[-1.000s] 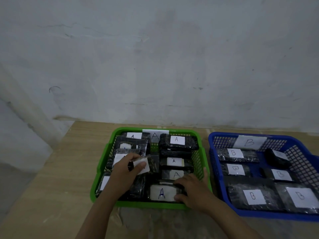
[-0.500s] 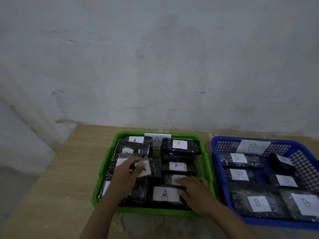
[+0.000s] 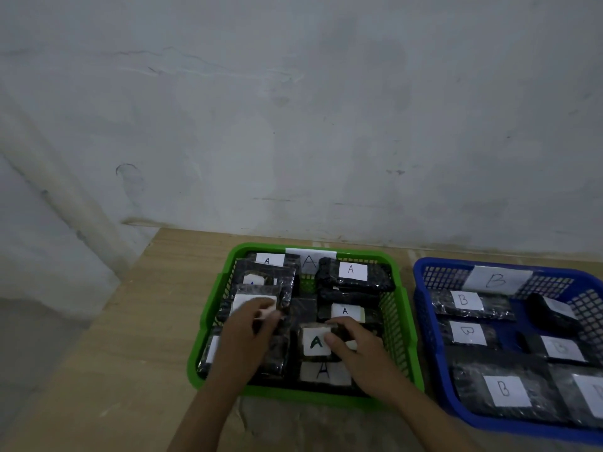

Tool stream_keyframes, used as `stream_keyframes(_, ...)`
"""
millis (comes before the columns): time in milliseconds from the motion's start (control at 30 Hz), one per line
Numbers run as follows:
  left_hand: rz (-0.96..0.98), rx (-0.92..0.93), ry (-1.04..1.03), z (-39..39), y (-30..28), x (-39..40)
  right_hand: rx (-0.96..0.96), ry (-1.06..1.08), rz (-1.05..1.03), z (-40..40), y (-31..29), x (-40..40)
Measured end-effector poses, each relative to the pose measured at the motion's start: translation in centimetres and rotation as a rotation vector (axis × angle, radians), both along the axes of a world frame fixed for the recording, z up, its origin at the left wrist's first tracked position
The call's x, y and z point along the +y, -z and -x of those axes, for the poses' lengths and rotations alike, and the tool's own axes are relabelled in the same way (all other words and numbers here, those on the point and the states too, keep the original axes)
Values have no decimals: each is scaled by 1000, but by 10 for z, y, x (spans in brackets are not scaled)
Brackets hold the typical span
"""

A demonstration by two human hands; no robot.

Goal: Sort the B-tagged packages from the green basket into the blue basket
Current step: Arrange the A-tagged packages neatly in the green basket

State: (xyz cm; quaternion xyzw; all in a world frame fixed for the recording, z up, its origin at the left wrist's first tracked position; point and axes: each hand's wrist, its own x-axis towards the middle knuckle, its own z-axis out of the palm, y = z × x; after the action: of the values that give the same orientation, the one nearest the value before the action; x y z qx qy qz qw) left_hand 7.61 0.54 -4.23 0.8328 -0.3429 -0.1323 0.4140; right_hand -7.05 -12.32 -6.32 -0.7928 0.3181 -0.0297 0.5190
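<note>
In the green basket (image 3: 396, 308), an A package (image 3: 315, 342) is lifted in the right hand (image 3: 362, 353) grip and another package (image 3: 257, 309) is held by the left hand (image 3: 243, 334), likely so hidden tags can be read.

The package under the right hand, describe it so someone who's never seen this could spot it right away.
Start at the green basket, left of the blue basket. Near its front middle, the right hand grips a small black package. Its white tag carries a bold, dark green A, thicker than the thin pen-drawn A's on neighbouring tags.
</note>
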Motion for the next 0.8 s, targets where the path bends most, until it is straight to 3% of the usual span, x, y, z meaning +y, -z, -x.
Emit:
stream_keyframes(67, -44, -93, -118, -18, 6, 13, 0, 3, -2, -2, 0, 3)
stream_keyframes(167, -145, -179, -138, -39, 12, 24, -7, -15, 8, -7, -1, 11)
stream_keyframes(267, -197, -169, -149, -45, 12, 24, 50, -66, 43, -13, 7, 23)
stream_keyframes(467, -286, -71, -127, -57, 8, 9, 262, -190, 333, -19, 7, 33)
stream_keyframes(633, -396, -16, -76, -56, 4, -2, 148, -97, 331, -18, 14, 25)
stream_keyframes(800, -290, 8, -49, -49, -1, -4, 73, -31, 276, -21, 7, 18)
